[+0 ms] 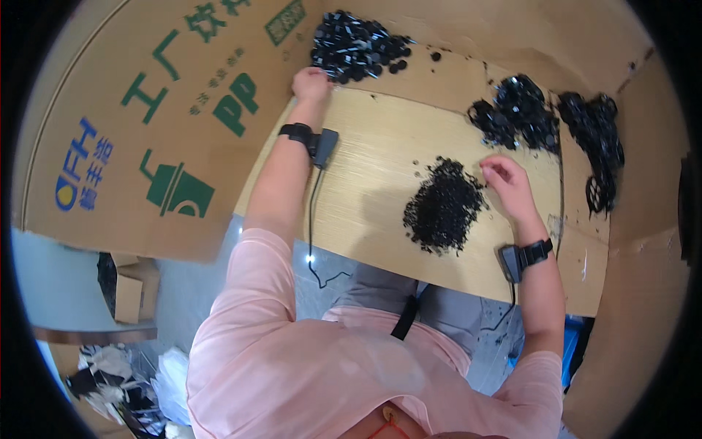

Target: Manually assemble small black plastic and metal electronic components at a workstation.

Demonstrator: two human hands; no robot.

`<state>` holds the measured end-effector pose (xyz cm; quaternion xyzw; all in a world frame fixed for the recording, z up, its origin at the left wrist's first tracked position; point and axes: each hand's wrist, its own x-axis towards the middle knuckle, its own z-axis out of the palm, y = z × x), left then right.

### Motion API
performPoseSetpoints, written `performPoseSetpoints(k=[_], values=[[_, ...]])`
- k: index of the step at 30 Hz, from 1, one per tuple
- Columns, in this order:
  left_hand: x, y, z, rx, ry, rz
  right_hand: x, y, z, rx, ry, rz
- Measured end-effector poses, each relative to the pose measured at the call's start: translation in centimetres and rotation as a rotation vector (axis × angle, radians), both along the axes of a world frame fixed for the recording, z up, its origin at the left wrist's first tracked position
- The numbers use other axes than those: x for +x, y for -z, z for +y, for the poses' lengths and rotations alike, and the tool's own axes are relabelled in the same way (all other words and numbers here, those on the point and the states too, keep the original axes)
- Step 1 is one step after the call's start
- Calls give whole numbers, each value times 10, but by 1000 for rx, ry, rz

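Note:
My left hand [313, 85] is stretched to the near left edge of a heap of black round parts with shiny pins [355, 47] at the back of the table. Its fingers look curled at the heap, and what they hold, if anything, is too small to name. Beside a mound of tiny black pieces [444, 206], my right hand [507, 184] has its thumb and fingertips pinched together. Whether a piece sits in that pinch cannot be made out. A black strap with a small box is on each wrist.
Shiny black ring-like parts [521, 113] lie at the back right, with another black pile [596, 139] beyond them. The yellowish tabletop [365, 139] has cardboard walls [146, 132] at its left and right. A thin cable hangs from each wrist box.

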<state>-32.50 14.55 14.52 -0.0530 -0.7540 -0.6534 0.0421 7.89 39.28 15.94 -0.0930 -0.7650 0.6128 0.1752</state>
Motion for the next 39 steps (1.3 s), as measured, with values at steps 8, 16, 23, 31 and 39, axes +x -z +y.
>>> performPoseSetpoints(k=[8, 16, 23, 31, 39], values=[[20, 17, 9, -95, 65, 297, -12, 3, 30, -43, 187, 64], [129, -32, 87, -83, 508, 340, -17, 19, 79, 165, 546, 153], [204, -18, 132, -86, 913, 173, -18, 17, 78, 466, 427, 49], [206, -17, 101, 103, 762, -84, -20, 6, 75, -341, 420, 363], [254, -23, 84, 338, 1090, -50, -31, 4, 16, -240, -63, 238]])
